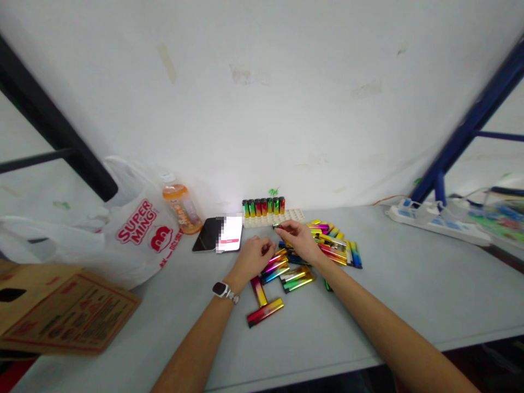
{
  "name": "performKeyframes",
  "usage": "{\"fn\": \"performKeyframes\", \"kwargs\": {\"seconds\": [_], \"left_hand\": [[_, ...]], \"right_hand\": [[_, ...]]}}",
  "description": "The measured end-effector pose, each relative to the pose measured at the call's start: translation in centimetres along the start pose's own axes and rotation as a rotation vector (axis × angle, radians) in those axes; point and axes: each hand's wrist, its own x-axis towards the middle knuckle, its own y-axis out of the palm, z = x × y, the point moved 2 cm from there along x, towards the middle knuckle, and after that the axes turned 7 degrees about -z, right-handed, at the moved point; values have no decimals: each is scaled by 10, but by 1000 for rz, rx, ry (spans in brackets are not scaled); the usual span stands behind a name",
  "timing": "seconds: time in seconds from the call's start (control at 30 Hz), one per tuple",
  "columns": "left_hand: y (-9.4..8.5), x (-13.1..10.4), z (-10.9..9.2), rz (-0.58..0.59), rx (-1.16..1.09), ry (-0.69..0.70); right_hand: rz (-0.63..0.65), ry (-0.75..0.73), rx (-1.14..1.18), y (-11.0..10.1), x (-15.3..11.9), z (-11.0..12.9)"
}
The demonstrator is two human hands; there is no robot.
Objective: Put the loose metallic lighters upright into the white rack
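Observation:
Shiny two-tone lighters (333,240) lie in a loose pile on the table. At the back, a white rack with holes (262,220) carries a row of upright lighters (264,206) along its far side. My right hand (298,238) is closed in a pinch on a lighter (277,225), whose dark end sticks out just in front of the rack. The rest of it is hidden by my fingers. My left hand (257,254), with a watch at the wrist, is curled beside the pile's left edge. What its fingers hold, if anything, is hidden.
Left of the rack lie a dark tablet or phone (207,234) and a lit screen (231,232). An orange drink bottle (182,207), a white plastic bag (143,229) and a cardboard box (73,311) stand further left. A power strip (438,224) lies at the right.

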Motion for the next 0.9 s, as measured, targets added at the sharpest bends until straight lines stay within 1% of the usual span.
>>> {"fn": "performKeyframes", "kwargs": {"seconds": [0.07,0.17,0.27,0.43,0.53,0.7,0.9], "left_hand": [[1,0,1,-8,-1,-3],[0,0,1,-10,1,-3],[0,-1,0,-9,-6,10],[0,-1,3,-4,5,2],[1,-2,4,3,1,3],[-1,-2,4,4,8,2],[-1,-2,3,8,-6,-3]], "right_hand": [[-18,-104,-142,-3,5,3],[8,-133,-249,-4,21,5],[75,-167,-287,-1,48,5],[106,-306,-379,6,99,2],[125,-338,-431,9,118,-3],[193,-345,-470,15,128,-10],[214,-351,-496,16,133,-12]]}}
